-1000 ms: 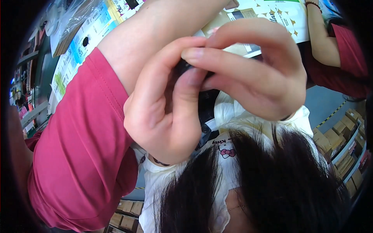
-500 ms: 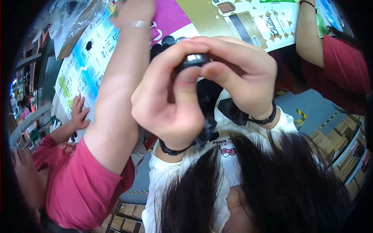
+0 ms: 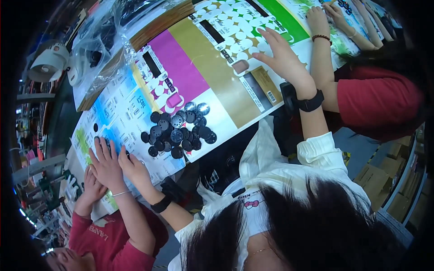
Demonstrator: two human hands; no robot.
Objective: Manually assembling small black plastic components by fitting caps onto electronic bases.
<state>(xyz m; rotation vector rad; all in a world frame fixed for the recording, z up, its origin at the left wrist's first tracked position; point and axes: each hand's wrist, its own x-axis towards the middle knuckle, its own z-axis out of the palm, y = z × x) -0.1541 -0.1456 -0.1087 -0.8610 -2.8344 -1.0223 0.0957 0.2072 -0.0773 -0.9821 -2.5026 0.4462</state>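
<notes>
Your right hand [image 3: 285,61] is over the printed surface [image 3: 219,86], beside its green and gold bands. The grip there is released: fingers spread, thumb out to the side. Whether the palm meets the surface cannot be told. A black strap [image 3: 311,102] circles that wrist.

Your left hand [image 3: 134,170] is at the near edge of the surface, left of the pile and just beside a co-worker's hand [image 3: 108,163]. A small dark piece [image 3: 129,155] shows by your fingertips; whether this grip has hold of it cannot be told. A black band [image 3: 162,204] circles your left wrist.

The black discs [image 3: 176,135] lie in a loose pile on the surface, between your 2 hands and nearer the left. Many overlap; several give off bright reflections. 1 loose disc [image 3: 96,127] lies well apart from the pile, on the blue and white part, beyond the co-worker's fingers.

Past the pile, a clear plastic bag [image 3: 101,56] lies over a stack of boards [image 3: 160,25]. To your right, a 2nd co-worker's arm [image 3: 322,67], with a beaded bracelet [image 3: 322,38], reaches across the surface. Cartons [image 3: 375,180] stand lower right.
</notes>
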